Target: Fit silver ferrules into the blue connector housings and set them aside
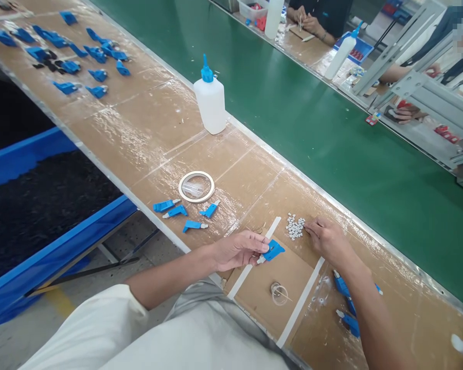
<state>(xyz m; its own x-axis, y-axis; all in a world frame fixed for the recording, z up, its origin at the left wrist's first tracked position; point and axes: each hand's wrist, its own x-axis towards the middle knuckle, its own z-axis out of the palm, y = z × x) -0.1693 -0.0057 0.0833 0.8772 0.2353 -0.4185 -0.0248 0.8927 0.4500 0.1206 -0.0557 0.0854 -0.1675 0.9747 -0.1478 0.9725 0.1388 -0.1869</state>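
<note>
My left hand point(237, 250) is closed on a small blue plastic part point(272, 251), held just above the taped cardboard bench point(146, 133). My right hand point(326, 237) rests on the bench with its fingertips pinched at a little heap of tiny white pieces point(295, 226); what the fingers hold is too small to make out. Several finished blue parts point(181, 211) lie in a loose group left of my left hand. More blue parts point(347, 308) lie under my right forearm.
A white tape ring point(196, 186) and a white squeeze bottle with a blue nozzle point(210, 98) stand farther along the bench. Many blue parts point(67, 51) are scattered at the far left. A green conveyor belt point(332, 128) runs alongside; other people's hands point(308, 23) work beyond it.
</note>
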